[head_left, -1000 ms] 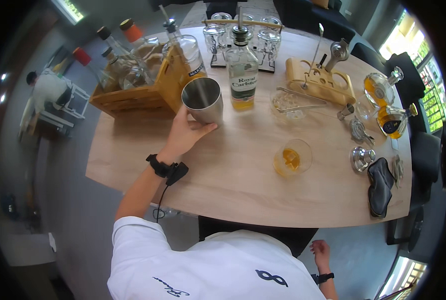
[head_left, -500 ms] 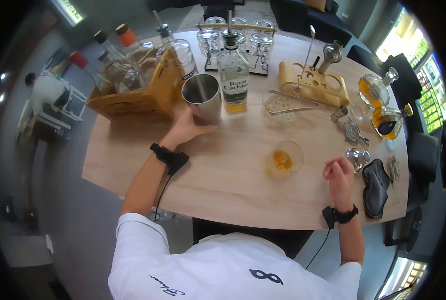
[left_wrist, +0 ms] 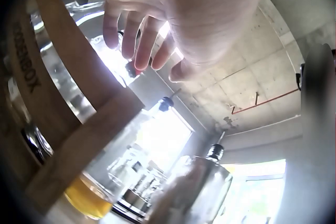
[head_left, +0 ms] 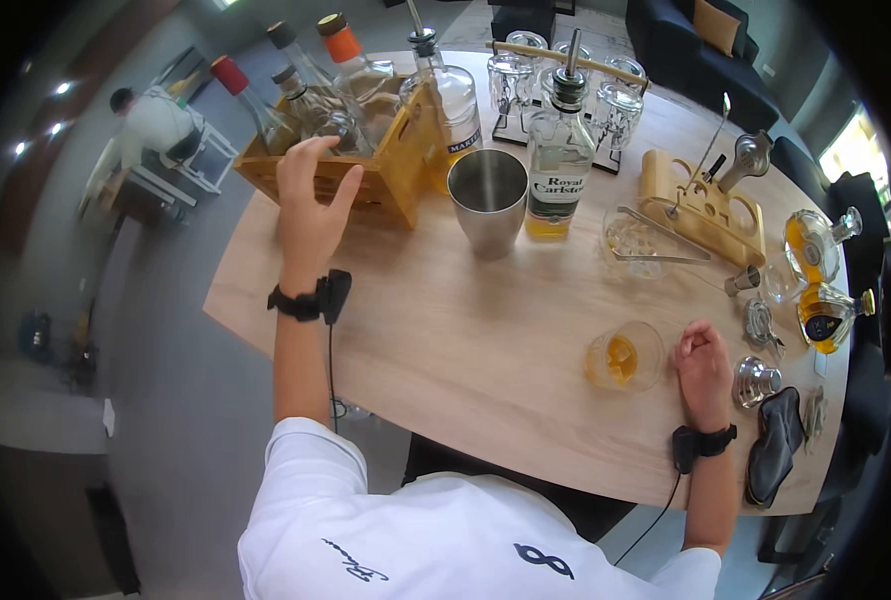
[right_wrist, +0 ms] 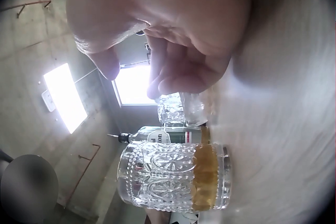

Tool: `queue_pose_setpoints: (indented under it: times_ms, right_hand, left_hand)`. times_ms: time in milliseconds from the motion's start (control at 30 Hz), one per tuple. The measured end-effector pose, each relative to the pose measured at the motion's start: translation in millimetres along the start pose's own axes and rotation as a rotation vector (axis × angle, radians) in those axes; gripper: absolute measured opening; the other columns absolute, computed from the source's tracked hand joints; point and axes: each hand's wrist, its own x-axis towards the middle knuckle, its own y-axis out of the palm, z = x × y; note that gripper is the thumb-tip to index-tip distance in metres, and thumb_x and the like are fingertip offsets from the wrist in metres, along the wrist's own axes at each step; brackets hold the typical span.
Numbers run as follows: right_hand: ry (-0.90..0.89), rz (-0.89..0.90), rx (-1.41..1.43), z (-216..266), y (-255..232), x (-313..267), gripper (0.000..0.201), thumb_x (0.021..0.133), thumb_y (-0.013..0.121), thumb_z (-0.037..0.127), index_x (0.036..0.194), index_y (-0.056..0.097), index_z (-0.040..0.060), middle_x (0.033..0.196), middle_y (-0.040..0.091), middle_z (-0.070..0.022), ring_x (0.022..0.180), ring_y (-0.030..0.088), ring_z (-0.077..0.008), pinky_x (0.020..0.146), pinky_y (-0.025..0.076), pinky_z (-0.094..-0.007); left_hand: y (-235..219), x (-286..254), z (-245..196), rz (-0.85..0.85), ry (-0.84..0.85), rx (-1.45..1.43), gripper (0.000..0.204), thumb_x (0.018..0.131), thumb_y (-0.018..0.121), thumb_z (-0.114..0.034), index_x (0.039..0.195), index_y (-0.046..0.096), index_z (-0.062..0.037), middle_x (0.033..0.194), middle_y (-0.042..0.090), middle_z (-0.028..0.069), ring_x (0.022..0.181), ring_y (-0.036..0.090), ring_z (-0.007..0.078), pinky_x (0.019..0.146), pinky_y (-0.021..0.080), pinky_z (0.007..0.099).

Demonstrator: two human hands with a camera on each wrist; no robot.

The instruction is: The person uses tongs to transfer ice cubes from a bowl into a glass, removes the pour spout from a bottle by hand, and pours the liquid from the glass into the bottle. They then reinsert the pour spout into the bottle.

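My left hand (head_left: pixel 311 210) is raised beside the wooden bottle box (head_left: pixel 398 190), fingers spread and holding nothing. In the left wrist view the box's slats (left_wrist: pixel 84 145) stand close by that hand. A metal shaker tin (head_left: pixel 488 225) stands upright on the table to its right, untouched. My right hand (head_left: pixel 704 375) rests on the table with loosely curled, empty fingers. Just left of it sits a tumbler (head_left: pixel 626 358) with amber drink and ice inside. The right wrist view shows the tumbler's patterned wall (right_wrist: pixel 163 176) close to this hand.
A Royal Carlston bottle (head_left: pixel 561 185) with a pourer stands behind the tin. Farther right are an ice bowl with tongs (head_left: pixel 666 238), a wooden tool stand (head_left: pixel 701 210), a jigger (head_left: pixel 742 281), a strainer (head_left: pixel 761 325), amber decanters (head_left: pixel 816 245) and a black pouch (head_left: pixel 774 445).
My left hand has let go of the shaker tin and moved left to the bottle box. My right hand has come up from below the table edge onto the table beside the tumbler.
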Motion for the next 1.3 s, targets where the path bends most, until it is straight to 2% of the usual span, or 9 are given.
queue_pose_setpoints:
  times_ms: [100,400,833,967,1067,1133,1167,1233,1300]
  right_hand:
    - [0.011,-0.019,-0.057,-2,-2,0,0.042,0.113,0.053,0.039,0.122,0.061,-0.0004,0.093,0.061,-0.0047,0.085,0.057,-0.0147,0.078,0.047,-0.0295]
    - [0.011,0.039,-0.066,1,1,1,0.047,0.114,0.05,0.044,0.124,0.061,-0.001,0.093,0.062,-0.0058,0.086,0.059,-0.0158,0.08,0.048,-0.0297]
    - [0.062,-0.053,0.036,5,10,-2,0.06,0.115,0.042,0.054,0.128,0.061,-0.0012,0.094,0.062,-0.0062,0.087,0.059,-0.0168,0.081,0.047,-0.0301]
    - [0.069,-0.011,0.096,0,0,2,0.066,0.114,0.041,0.058,0.133,0.06,-0.0027,0.096,0.063,-0.0065,0.09,0.061,-0.0168,0.081,0.048,-0.0305]
    - [0.075,-0.005,0.103,0,1,3,0.071,0.113,0.04,0.061,0.135,0.059,-0.0036,0.096,0.063,-0.0061,0.091,0.061,-0.0162,0.082,0.049,-0.0309]
    - [0.078,0.029,0.093,3,3,4,0.07,0.113,0.04,0.061,0.134,0.06,-0.003,0.096,0.064,-0.0054,0.09,0.061,-0.0155,0.082,0.05,-0.0308]
    - [0.07,-0.003,0.087,4,3,3,0.07,0.113,0.04,0.061,0.134,0.06,-0.003,0.096,0.064,-0.0054,0.09,0.061,-0.0155,0.082,0.05,-0.0308]
    - [0.089,0.064,0.105,5,4,4,0.069,0.114,0.04,0.06,0.133,0.061,-0.002,0.097,0.064,-0.0051,0.091,0.061,-0.0151,0.084,0.05,-0.0301]
    - [0.092,0.062,0.099,5,3,4,0.068,0.114,0.039,0.06,0.133,0.062,-0.0015,0.097,0.064,-0.0051,0.091,0.061,-0.0149,0.084,0.05,-0.0298]
  left_hand:
    - [6,4,26,0.196,0.126,0.204,0.046,0.09,0.085,-0.027,0.129,0.068,-0.0077,0.125,0.068,0.0077,0.136,0.043,0.0374,0.116,0.037,0.0487]
    - [8,6,22,0.199,0.038,0.151,0.045,0.073,0.095,-0.019,0.111,0.075,-0.0049,0.113,0.071,0.0049,0.124,0.05,0.0324,0.105,0.045,0.0443]
    - [3,1,11,0.227,0.02,0.254,0.046,0.071,0.095,-0.015,0.112,0.075,-0.0049,0.114,0.072,0.008,0.122,0.054,0.0322,0.105,0.045,0.0435]
    - [1,2,14,0.18,0.096,0.154,0.046,0.072,0.096,-0.016,0.112,0.075,-0.0065,0.113,0.071,0.0072,0.122,0.057,0.0318,0.105,0.044,0.0428]
    - [-9,0,-18,-0.045,0.274,0.26,0.046,0.081,0.094,-0.015,0.119,0.07,-0.006,0.122,0.069,0.011,0.118,0.062,0.0311,0.103,0.046,0.041]
    - [-17,-12,-40,-0.157,0.291,0.141,0.037,0.087,0.089,-0.007,0.117,0.067,-0.0031,0.121,0.067,0.0085,0.112,0.061,0.024,0.095,0.044,0.0373]
    - [-13,-16,-43,-0.167,0.387,-0.097,0.037,0.092,0.086,-0.015,0.117,0.064,-0.0008,0.116,0.065,0.0112,0.108,0.06,0.0239,0.093,0.045,0.0373]
    - [14,-50,-76,-0.014,0.338,-0.52,0.05,0.089,0.089,-0.033,0.116,0.06,-0.0012,0.116,0.061,0.0148,0.105,0.057,0.0259,0.089,0.047,0.0375]
    - [31,-73,-100,0.208,0.284,-0.591,0.07,0.087,0.086,-0.05,0.126,0.056,-0.0012,0.125,0.057,0.0169,0.104,0.056,0.0262,0.09,0.047,0.0382]
